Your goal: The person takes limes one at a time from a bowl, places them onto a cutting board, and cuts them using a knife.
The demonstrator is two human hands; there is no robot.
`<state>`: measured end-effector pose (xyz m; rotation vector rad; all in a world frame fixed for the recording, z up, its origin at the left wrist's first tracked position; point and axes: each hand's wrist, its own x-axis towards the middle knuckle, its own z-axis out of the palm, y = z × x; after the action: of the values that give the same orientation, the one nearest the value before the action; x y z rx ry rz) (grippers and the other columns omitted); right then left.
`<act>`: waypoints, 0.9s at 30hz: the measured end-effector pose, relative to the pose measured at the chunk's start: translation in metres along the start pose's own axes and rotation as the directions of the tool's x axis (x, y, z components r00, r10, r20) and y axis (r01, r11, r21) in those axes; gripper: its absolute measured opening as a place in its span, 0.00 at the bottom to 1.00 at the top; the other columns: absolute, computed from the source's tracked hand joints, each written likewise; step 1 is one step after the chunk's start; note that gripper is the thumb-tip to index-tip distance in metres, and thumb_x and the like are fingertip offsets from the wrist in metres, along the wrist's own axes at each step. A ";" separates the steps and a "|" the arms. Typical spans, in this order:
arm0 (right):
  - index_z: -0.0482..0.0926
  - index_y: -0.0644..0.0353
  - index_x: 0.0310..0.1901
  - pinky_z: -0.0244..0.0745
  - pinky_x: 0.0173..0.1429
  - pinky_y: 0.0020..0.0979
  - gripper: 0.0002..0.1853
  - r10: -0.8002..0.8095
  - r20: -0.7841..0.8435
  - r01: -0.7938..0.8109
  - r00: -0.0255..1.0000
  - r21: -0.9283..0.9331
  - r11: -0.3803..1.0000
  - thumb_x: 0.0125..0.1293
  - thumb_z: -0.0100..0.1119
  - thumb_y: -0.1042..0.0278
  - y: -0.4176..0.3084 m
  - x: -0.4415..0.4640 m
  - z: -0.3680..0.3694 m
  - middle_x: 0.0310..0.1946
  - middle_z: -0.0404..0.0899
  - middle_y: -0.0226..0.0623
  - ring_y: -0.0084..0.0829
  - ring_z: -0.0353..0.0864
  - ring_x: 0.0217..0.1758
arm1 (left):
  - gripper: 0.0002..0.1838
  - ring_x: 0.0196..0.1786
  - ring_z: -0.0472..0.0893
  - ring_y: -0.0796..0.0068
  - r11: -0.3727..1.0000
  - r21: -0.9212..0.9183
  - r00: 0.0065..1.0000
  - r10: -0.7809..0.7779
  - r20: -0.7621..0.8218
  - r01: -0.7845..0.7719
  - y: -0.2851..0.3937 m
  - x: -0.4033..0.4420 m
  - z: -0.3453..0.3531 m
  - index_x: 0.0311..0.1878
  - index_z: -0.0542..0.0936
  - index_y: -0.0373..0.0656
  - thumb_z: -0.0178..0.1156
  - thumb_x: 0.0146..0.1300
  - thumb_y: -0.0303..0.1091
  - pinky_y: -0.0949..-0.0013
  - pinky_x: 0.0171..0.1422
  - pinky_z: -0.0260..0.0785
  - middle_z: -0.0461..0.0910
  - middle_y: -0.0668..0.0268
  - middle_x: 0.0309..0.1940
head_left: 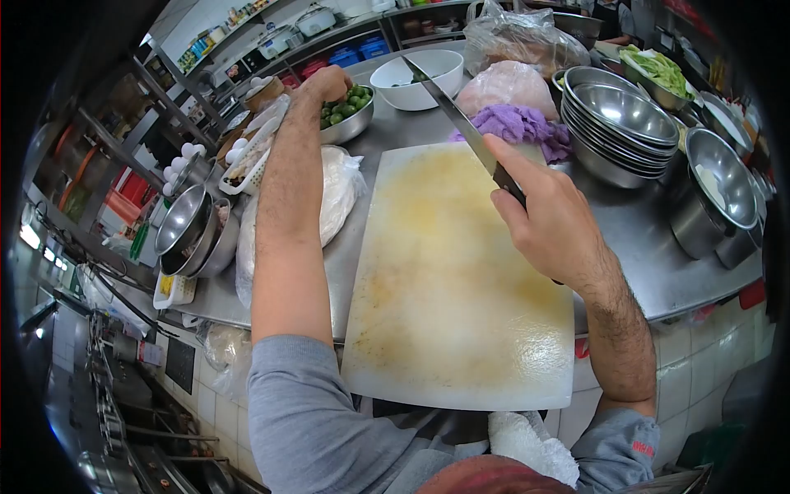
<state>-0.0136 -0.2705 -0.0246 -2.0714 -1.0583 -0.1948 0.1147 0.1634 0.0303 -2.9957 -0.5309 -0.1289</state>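
My right hand (550,216) is wrapped round the dark handle of a kitchen knife (463,123), its long blade pointing up and away over the far right part of the white cutting board (444,296). The board has yellowish stains and nothing lies on it. My left hand (327,84) reaches far forward to the near left rim of a steel bowl (354,126) filled with small green limes (350,105). Its fingers curl down at the fruit, and their tips are hidden. Beyond the board stands a white bowl (418,80) with some dark green pieces inside.
A crumpled purple cloth (522,128) touches the board's far right corner. Stacked steel bowls (621,123) stand to the right. Left of the board lies a clear plastic bag (339,193) with pale contents, near more steel bowls (185,226) and eggs (177,165).
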 end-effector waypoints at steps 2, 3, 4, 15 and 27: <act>0.67 0.63 0.67 0.73 0.53 0.42 0.28 -0.015 -0.012 0.015 1.000 -0.015 1.000 0.64 0.56 0.75 0.001 -0.001 0.001 0.45 0.81 0.53 0.53 0.80 0.49 | 0.21 0.60 0.80 0.62 1.000 -0.016 1.000 -0.019 -0.010 0.019 -0.008 0.010 0.007 0.53 0.85 0.57 0.62 0.56 0.27 0.54 0.65 0.70 0.83 0.63 0.54; 0.67 0.62 0.67 0.73 0.54 0.42 0.28 -0.010 -0.009 0.010 1.000 -0.017 1.000 0.64 0.56 0.74 0.001 -0.001 0.001 0.46 0.81 0.54 0.53 0.80 0.49 | 0.21 0.60 0.79 0.62 0.999 -0.033 0.999 -0.043 -0.025 0.042 -0.010 0.011 0.008 0.53 0.85 0.57 0.63 0.55 0.27 0.53 0.65 0.70 0.83 0.63 0.54; 0.67 0.62 0.67 0.73 0.54 0.42 0.28 -0.006 -0.004 0.006 1.000 -0.018 1.000 0.65 0.56 0.74 0.001 0.000 0.001 0.46 0.81 0.54 0.53 0.80 0.49 | 0.21 0.60 0.79 0.62 0.999 -0.034 0.999 -0.041 -0.026 0.040 -0.012 0.012 0.011 0.53 0.85 0.57 0.63 0.55 0.27 0.53 0.65 0.70 0.83 0.63 0.54; 0.67 0.65 0.64 0.74 0.50 0.51 0.25 -0.089 -0.028 0.086 0.996 -0.105 0.991 0.65 0.51 0.74 0.009 -0.003 0.007 0.41 0.81 0.55 0.55 0.80 0.45 | 0.18 0.42 0.84 0.71 0.772 -0.443 0.868 0.277 -0.412 -0.457 0.037 -0.102 -0.012 0.43 0.79 0.36 0.71 0.52 0.35 0.67 0.47 0.76 0.84 0.60 0.37; 0.68 0.63 0.66 0.74 0.58 0.42 0.27 0.048 0.394 -0.055 0.918 0.007 0.998 0.64 0.54 0.71 -0.008 -0.012 0.003 0.51 0.80 0.56 0.52 0.80 0.53 | 0.10 0.38 0.84 0.68 0.652 -0.464 0.782 0.357 -0.511 -0.600 0.117 -0.290 0.057 0.42 0.80 0.35 0.67 0.58 0.27 0.70 0.43 0.76 0.80 0.60 0.39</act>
<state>-0.0280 -0.2726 -0.0274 -2.1706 -1.2319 0.2719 -0.1125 -0.0382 -0.0648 -3.4237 0.4892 -0.9881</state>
